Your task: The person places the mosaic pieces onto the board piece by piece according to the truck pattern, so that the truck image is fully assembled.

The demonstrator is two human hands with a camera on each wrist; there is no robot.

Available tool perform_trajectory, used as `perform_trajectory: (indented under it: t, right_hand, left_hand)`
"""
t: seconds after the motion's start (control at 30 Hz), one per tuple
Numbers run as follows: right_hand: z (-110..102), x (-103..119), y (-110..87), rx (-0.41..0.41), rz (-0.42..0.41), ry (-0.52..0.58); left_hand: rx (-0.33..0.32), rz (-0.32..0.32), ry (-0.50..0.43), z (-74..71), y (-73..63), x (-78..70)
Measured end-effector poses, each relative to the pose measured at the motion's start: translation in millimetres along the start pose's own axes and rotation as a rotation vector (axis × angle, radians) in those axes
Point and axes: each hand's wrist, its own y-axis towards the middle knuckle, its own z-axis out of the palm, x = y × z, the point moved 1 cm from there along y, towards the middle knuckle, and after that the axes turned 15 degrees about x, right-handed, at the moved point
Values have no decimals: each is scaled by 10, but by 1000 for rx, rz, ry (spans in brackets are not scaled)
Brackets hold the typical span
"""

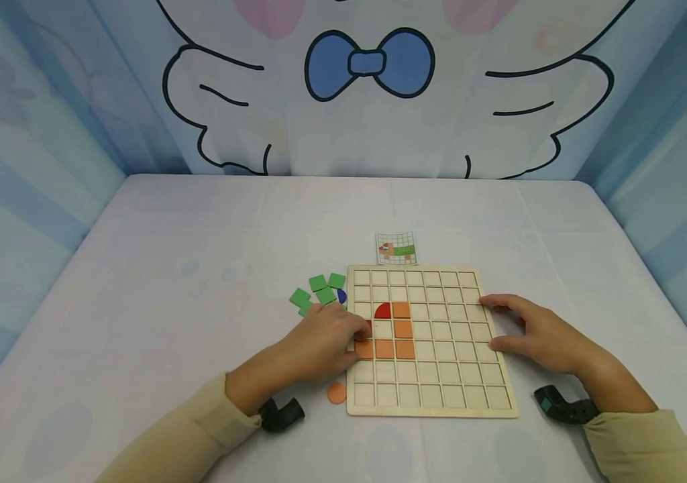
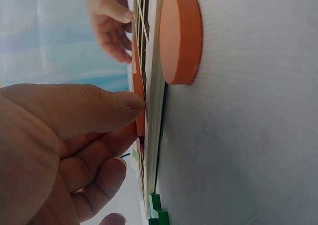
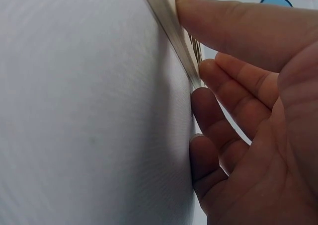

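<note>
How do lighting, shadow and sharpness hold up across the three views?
Head: bright, fairly even light; the grid on the board reads clearly, the tiny card less so. Left wrist: dimmer, the left hand partly in shade, the distant right hand softer. Right wrist: a broad, soft shadow falls on the table.

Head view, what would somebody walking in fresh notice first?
Probably the big blue bow on the backdrop, at top center. Next, the grid board below it, with orange squares and a red quarter-circle in its left part. Then the left hand over the board's left edge and the right hand at its right edge.
</note>
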Motion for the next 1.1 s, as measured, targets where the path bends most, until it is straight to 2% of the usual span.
perform_trajectory:
  t: [0.8,1.1]
  right_hand:
    - [9,-11,9,4,-3,13]
    - [2,-3,8,1,-4,12]
  left_hand:
    - [9,8,7,-4,17,1]
    - [4,33,3,10,20,8]
